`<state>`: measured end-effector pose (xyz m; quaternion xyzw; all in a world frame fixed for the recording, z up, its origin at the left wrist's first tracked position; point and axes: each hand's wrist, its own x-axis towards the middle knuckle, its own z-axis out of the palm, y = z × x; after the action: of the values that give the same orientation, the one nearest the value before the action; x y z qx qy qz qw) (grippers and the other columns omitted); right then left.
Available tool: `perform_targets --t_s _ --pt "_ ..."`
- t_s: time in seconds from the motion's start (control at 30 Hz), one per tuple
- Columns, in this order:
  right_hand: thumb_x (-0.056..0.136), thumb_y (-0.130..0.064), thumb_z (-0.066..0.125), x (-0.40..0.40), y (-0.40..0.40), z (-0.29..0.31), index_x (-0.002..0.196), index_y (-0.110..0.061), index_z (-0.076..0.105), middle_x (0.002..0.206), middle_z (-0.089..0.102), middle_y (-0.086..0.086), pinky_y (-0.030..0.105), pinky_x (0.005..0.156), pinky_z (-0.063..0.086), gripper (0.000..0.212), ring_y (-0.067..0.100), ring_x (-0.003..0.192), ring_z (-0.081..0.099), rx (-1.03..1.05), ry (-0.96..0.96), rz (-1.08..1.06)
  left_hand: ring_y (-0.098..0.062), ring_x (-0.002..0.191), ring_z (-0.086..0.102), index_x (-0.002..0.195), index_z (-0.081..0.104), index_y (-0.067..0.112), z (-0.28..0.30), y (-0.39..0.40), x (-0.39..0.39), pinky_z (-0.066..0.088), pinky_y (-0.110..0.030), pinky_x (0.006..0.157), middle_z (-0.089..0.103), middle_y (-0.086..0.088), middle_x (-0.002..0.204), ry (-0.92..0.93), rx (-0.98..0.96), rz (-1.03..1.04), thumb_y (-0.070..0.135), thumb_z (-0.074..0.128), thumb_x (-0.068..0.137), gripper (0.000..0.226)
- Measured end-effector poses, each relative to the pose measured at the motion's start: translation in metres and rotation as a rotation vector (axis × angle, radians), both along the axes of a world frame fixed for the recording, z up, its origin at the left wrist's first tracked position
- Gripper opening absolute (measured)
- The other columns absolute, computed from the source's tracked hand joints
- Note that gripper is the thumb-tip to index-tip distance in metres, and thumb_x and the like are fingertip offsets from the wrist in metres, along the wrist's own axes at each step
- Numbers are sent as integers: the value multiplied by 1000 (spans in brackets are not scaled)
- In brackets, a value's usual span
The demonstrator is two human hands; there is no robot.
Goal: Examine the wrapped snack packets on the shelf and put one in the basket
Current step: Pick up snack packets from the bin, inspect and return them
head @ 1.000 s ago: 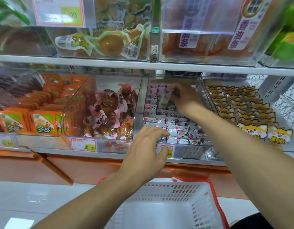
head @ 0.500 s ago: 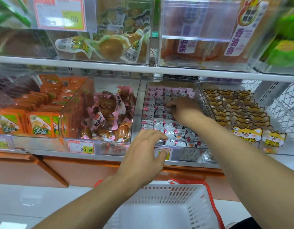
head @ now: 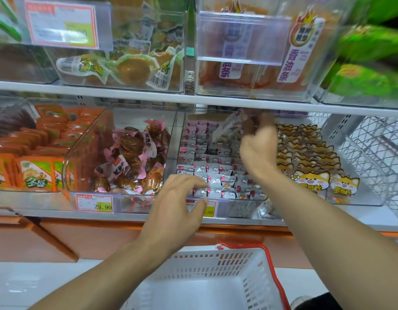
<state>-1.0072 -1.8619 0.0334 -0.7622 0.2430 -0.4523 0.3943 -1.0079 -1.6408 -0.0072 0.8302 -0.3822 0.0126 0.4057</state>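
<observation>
Landmark: basket (head: 271, 268), white plastic with a red rim, at the bottom centre below the shelf. All places are given from it.

1. Shelf (head: 148, 98), two tiers of clear bins, above and beyond the basket.
2. Bin of small packets (head: 218, 173), clear plastic, directly above the basket on the lower tier. It holds rows of white and pink wrapped snacks.
3. Left hand (head: 175, 211), just above the basket's far rim, at the front lip of that bin. Fingers loosely curled and apart, gripping nothing; the fingertips (head: 202, 185) are at the front row of packets, contact unclear.
4. Right hand (head: 258, 144), higher and farther from the basket, raised over the back of the same bin. Fingers bunched together, pinching one packet.
5. Held packet (head: 227, 128), small and blurred, sticking out to the left of the right hand's fingers. Its long axis tilts up to the right. It is lifted clear of the rows.

Judgement: the packet lies up and beyond the basket, so the coming move is towards the person and down. The right hand already has it.
</observation>
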Motion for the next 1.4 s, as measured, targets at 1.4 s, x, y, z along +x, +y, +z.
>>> perform_targets --t_s 1.4 --pt "78 -28 84 -98 50 -23 114 -32 72 109 76 -10 27 76 60 38 10 96 73 535 337 608 -18 91 74 97 74 21 -5 18 19 60 -25 75 76 -7 107 952 -598 153 13 58 102 19"
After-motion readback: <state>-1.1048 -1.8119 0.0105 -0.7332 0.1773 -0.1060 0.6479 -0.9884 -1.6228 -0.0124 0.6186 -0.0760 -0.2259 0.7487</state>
